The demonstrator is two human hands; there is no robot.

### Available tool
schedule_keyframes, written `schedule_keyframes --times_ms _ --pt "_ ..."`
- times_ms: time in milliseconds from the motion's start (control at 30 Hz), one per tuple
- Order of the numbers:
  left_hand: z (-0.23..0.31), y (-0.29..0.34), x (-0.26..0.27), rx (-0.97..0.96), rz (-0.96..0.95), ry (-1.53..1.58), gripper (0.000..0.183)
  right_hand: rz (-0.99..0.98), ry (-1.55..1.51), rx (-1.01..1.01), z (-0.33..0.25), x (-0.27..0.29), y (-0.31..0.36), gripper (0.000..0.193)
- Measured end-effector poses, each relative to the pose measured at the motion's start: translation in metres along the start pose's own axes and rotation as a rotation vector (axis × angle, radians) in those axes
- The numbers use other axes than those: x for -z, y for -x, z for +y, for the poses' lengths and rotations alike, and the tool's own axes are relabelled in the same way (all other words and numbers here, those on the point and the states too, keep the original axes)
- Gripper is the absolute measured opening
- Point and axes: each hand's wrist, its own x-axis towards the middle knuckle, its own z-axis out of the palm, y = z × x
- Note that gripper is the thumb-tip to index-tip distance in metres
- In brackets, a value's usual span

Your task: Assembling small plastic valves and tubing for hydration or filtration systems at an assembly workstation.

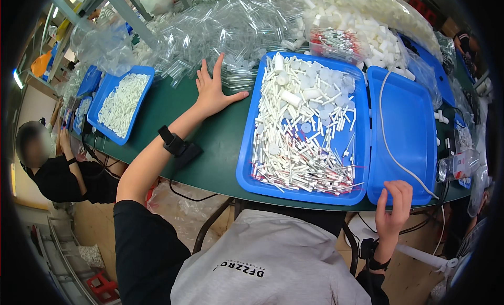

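My left hand (212, 90) is open with its fingers spread, above the green table (178, 108), reaching toward a heap of clear plastic tubes (210, 35). Nothing shows in its grasp. To its right lies a blue tray (245, 168) full of white cylindrical pieces, translucent discs and thin metal rods with red parts. My right hand (394, 208) hovers by the near edge of a second blue tray (401, 126), its fingers loosely bent, thumb apart, with nothing seen in it. A white cable (382, 113) runs across that second tray.
Far left stands a blue tray (90, 116) of small white tubes. A clear box (336, 45) of red-tipped rods sits behind the main tray, beside piled white cylinders (378, 45). A clear jar (454, 166) lies at the right. Another person (58, 168) is seated on the left.
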Motion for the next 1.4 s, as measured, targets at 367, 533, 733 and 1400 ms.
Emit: schedule_keyframes --times_ms 367,533,733,1400 --pt "0.004 0.017 0.017 -0.009 -0.079 0.056 0.119 -0.017 0.007 -0.013 -0.006 0.003 0.0 0.023" --pt "-0.003 0.019 0.02 0.01 -0.099 0.062 0.116 -0.025 0.002 0.003 -0.006 0.005 0.002 0.024" --pt "-0.014 0.018 0.014 -0.099 -0.035 0.09 0.121 -0.059 0.029 0.007 -0.004 0.012 0.002 0.023" --pt "0.197 0.135 0.196 -0.877 -0.227 0.738 0.031 -0.974 -0.699 -0.12 -0.021 0.054 -0.082 0.011"
